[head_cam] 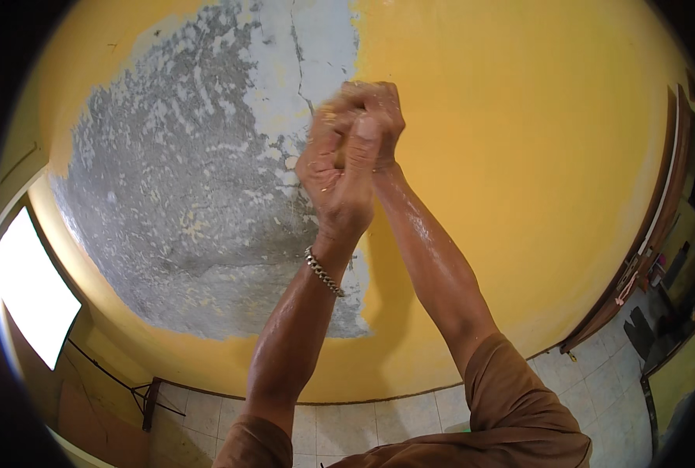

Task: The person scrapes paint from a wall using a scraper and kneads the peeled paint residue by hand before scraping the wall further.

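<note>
Both hands are raised close together in front of the yellow painted wall [499, 175], at the edge of a bare grey patch [166, 205]. My left hand [339, 169] is curled, palm side showing, with its thumb up; a metal chain bracelet [323, 274] circles that wrist. Behind and above it, my right hand [385, 114] is bent at the wrist with curled fingers. Blur and overlap hide whatever may be between them. Pale dust or flakes cling to the fingers and right forearm. A crack [298, 58] runs down through the whitish layer [280, 76] above the hands.
Pale floor tiles [347, 424] meet the wall's foot below. A bright window or opening [37, 292] is at the left, near a dark metal bracket or stand [143, 398]. Along the right runs a dark wooden frame [628, 292], with assorted items beyond.
</note>
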Demonstrator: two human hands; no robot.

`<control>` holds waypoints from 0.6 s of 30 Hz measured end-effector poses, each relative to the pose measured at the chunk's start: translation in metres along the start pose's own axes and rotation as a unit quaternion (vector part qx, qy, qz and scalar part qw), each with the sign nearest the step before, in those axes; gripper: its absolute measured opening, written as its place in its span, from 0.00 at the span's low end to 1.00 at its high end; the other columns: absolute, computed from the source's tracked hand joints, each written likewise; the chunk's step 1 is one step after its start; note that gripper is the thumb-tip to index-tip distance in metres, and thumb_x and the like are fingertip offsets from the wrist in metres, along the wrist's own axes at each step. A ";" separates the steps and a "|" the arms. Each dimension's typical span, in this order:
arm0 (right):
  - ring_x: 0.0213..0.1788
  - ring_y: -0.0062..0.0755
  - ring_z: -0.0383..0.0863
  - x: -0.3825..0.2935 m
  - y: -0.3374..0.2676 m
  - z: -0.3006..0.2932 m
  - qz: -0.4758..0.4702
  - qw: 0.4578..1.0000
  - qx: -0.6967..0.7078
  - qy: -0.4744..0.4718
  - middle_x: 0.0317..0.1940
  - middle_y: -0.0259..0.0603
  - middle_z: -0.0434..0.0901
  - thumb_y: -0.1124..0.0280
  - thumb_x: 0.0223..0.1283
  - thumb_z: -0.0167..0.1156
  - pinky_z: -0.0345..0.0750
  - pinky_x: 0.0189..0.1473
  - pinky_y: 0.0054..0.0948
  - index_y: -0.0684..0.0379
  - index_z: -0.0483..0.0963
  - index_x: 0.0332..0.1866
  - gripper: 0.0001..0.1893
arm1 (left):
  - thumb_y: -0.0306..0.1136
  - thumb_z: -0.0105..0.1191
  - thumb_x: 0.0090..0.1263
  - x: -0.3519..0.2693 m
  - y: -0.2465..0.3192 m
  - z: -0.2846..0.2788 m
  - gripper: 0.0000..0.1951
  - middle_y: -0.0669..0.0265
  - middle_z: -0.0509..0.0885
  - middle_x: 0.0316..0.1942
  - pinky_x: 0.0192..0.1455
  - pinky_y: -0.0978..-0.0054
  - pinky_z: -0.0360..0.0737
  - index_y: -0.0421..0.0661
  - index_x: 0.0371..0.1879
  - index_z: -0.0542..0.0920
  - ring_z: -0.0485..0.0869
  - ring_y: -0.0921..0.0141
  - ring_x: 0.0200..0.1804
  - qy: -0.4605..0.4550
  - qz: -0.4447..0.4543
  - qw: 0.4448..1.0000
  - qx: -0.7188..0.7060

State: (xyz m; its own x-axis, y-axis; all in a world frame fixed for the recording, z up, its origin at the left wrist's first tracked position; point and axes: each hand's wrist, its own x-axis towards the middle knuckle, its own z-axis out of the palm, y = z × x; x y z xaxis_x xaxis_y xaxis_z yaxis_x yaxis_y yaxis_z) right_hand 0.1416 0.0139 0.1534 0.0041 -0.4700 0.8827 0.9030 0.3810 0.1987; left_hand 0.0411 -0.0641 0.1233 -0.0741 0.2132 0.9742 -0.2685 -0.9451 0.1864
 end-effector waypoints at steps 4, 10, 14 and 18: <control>0.30 0.41 0.73 -0.017 0.010 -0.008 0.058 0.997 0.018 -0.054 0.24 0.39 0.71 0.76 0.47 0.65 0.69 0.35 0.38 0.58 0.68 0.26 0.10 | 0.30 0.51 0.73 0.008 -0.010 0.015 0.14 0.67 0.78 0.22 0.61 0.65 0.74 0.37 0.23 0.77 0.73 0.76 0.32 -0.078 0.073 0.992 -0.070; 0.36 0.38 0.75 -0.021 -0.012 0.015 0.124 0.987 0.042 0.091 0.28 0.36 0.76 0.79 0.44 0.65 0.67 0.43 0.37 0.56 0.69 0.27 0.10 | 0.35 0.50 0.69 0.006 -0.031 -0.012 0.16 0.66 0.74 0.19 0.47 0.72 0.78 0.32 0.24 0.79 0.67 0.79 0.26 -0.092 0.084 0.989 -0.082; 0.35 0.38 0.74 -0.013 -0.008 0.032 0.114 0.985 0.003 0.131 0.27 0.35 0.75 0.76 0.44 0.66 0.66 0.42 0.36 0.56 0.70 0.27 0.10 | 0.33 0.49 0.70 0.017 -0.029 -0.026 0.16 0.69 0.74 0.19 0.34 0.78 0.73 0.33 0.23 0.78 0.65 0.81 0.25 -0.099 0.023 0.994 -0.045; 0.34 0.37 0.73 0.018 -0.004 0.046 0.114 0.984 0.002 0.138 0.25 0.34 0.73 0.75 0.44 0.69 0.66 0.40 0.36 0.55 0.70 0.26 0.12 | 0.30 0.51 0.71 0.056 -0.027 -0.021 0.13 0.74 0.72 0.18 0.25 0.81 0.61 0.33 0.25 0.81 0.63 0.83 0.24 -0.075 0.054 0.994 -0.051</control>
State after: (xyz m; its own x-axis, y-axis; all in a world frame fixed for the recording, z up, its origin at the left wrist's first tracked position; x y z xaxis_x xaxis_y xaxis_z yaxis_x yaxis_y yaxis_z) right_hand 0.1177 0.0405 0.1886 0.3228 -0.5707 0.7550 0.8636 0.5040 0.0117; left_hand 0.0237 -0.0211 0.1703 0.0346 0.0642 0.9973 -0.3637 -0.9287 0.0724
